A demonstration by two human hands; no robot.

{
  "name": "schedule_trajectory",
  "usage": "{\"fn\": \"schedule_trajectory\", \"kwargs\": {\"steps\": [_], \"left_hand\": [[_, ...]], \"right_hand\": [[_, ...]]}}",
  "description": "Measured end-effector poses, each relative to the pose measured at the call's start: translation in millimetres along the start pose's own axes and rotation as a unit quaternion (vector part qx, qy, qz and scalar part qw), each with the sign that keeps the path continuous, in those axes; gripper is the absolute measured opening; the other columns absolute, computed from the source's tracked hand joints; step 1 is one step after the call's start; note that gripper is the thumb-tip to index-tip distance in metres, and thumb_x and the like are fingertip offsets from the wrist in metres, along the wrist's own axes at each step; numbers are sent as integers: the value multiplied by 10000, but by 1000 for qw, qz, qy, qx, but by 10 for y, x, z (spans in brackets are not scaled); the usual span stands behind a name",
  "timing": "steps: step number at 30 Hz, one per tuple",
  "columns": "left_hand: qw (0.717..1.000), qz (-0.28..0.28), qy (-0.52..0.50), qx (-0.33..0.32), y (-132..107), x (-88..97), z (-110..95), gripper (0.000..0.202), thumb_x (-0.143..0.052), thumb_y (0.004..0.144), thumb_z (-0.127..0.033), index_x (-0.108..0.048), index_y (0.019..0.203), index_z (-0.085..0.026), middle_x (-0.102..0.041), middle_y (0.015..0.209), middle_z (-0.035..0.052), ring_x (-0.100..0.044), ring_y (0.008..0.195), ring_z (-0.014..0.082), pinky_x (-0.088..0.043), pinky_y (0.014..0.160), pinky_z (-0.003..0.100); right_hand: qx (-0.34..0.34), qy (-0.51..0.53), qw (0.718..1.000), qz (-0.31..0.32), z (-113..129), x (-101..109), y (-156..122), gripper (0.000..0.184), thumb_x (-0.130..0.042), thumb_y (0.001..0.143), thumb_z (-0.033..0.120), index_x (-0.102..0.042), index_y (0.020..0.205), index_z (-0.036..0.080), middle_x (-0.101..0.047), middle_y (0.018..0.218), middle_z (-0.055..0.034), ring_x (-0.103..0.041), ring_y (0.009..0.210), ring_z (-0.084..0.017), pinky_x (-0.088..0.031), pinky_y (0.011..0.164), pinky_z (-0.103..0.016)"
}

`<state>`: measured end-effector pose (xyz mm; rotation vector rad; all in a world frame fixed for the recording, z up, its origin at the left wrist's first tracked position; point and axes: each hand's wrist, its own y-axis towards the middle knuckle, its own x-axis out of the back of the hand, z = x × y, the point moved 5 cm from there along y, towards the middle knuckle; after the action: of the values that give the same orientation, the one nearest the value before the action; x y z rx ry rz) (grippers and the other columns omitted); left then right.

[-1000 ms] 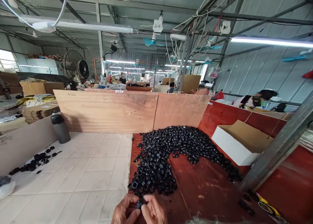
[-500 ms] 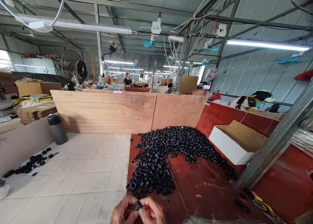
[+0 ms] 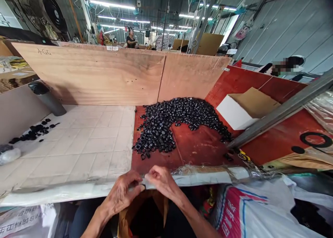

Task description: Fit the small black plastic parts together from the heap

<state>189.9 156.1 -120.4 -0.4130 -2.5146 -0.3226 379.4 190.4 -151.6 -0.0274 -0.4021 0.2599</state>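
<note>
My left hand (image 3: 124,192) is over the padded front edge of the table, thumb and fingers brought together. A small dark bit shows at its fingertips, too little to name. Close by on the right, my right hand (image 3: 161,181) has its fingers curled in a pinch; they are blurred, and what they hold, if anything, is hidden. Below both hands stands an open brown bag (image 3: 122,224), dark inside. Beyond them, a big heap of small black ring-shaped caps (image 3: 156,134) lies on the red board (image 3: 200,144).
A white box (image 3: 234,113) stands at the right, behind a slanting metal post (image 3: 267,116). Black scraps (image 3: 33,132) and a grey tumbler (image 3: 49,99) are on the left. Wooden boards (image 3: 104,75) wall the back. A printed sack (image 3: 249,210) sits lower right. People are visible beyond.
My view has tipped downward, bringing the table edge and the bag into sight. Both hands have drawn back from the heap to the edge; the black cap between them no longer shows clearly.
</note>
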Motion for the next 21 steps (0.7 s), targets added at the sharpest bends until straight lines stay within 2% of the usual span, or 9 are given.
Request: {"fn": "schedule_trajectory", "kwargs": {"steps": [2,3,5,8,10,13,14,16,21], "left_hand": [[998,-44,27,41,112,19,64,158,-674,932,-361,-699,881,-214,-705,799,6,-652,707,172,-506,663,277],[993,-92,41,63,201,32,114,163,-671,929,-357,-683,856,-211,-695,767,2,-641,672,169,-505,650,282],[982,-161,71,75,410,-4,206,88,-682,894,-291,-669,921,-209,-707,819,9,-657,679,175,-535,682,302],[970,-188,135,69,676,-147,312,237,-722,838,-214,-662,1067,-209,-734,992,56,-719,823,224,-570,758,341],[965,-185,172,75,760,-218,365,241,-724,849,-207,-660,1082,-206,-732,1024,73,-732,886,249,-574,779,353],[962,-173,196,81,783,-246,401,189,-696,890,-215,-655,1074,-203,-723,1010,69,-731,878,249,-569,778,349],[962,-171,199,80,780,-240,402,177,-689,897,-216,-655,1070,-204,-721,1006,66,-729,867,247,-566,773,347],[961,-172,201,80,771,-222,401,155,-680,899,-210,-656,1052,-206,-720,1003,64,-727,851,247,-561,759,347],[962,-193,181,74,723,-207,381,113,-670,879,-191,-654,991,-203,-728,1011,61,-729,858,230,-560,772,333]], "right_hand": [[47,-59,993,-95,-53,182,93,112,-640,845,290,-645,783,196,-603,667,12,-555,604,-160,-415,599,-259],[74,-89,984,-134,-69,248,158,69,-623,844,255,-657,840,195,-613,685,5,-577,628,-174,-442,636,-273],[130,-134,968,-169,-87,296,300,182,-602,812,177,-671,980,189,-637,744,-10,-614,691,-196,-481,704,-294],[179,-166,951,-189,-131,309,445,304,-567,800,116,-657,1081,188,-641,799,-22,-628,747,-206,-504,748,-304],[157,-185,937,-251,-214,423,461,256,-559,828,126,-651,1057,193,-634,850,-42,-628,791,-221,-515,770,-320],[68,-219,904,-361,-399,706,420,306,-617,827,176,-637,1132,172,-613,1048,-120,-635,916,-281,-538,824,-390],[48,-227,899,-371,-450,775,422,374,-647,815,191,-624,1187,160,-598,1106,-144,-636,958,-303,-544,849,-416],[40,-236,905,-352,-504,825,469,484,-693,793,205,-600,1263,143,-587,1160,-164,-638,1014,-327,-548,896,-447],[104,-235,922,-289,-407,569,593,393,-616,830,114,-609,1221,151,-645,1079,-131,-651,1000,-301,-551,895,-425]]}}
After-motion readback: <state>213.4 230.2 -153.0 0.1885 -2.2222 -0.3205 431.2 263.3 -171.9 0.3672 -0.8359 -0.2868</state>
